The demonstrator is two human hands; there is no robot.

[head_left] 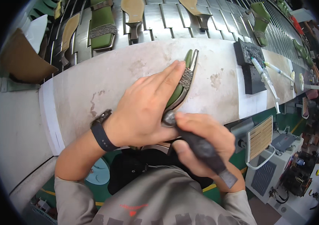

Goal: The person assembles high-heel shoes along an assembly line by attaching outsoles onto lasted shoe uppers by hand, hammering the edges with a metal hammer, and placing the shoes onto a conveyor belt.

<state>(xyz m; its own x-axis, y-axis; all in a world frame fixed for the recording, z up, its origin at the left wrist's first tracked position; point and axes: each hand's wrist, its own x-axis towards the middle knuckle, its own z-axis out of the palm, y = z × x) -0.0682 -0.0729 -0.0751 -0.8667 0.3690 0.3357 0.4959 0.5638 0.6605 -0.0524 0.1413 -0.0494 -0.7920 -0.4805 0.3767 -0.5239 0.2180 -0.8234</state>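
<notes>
A green sandal (176,96) with a glittery strap lies tilted on its side on the pale worktable (92,80). My left hand (146,99) is pressed over it, fingers straight and together, holding it against the surface; the hand hides much of the sandal. My right hand (213,140) is closed round a dark tool (200,147) with a rounded metal end and a flat, squared tail end. That rounded end is by the sandal's lower part, close to my left thumb; whether it touches the sandal, I cannot tell.
Beyond the table runs a slatted metal conveyor (159,18) carrying several green sandals and tan soles. At the table's right stand a black foam block (253,77) and two syringes (266,80). A brown curved panel (24,56) is at far left, a machine (270,165) at lower right.
</notes>
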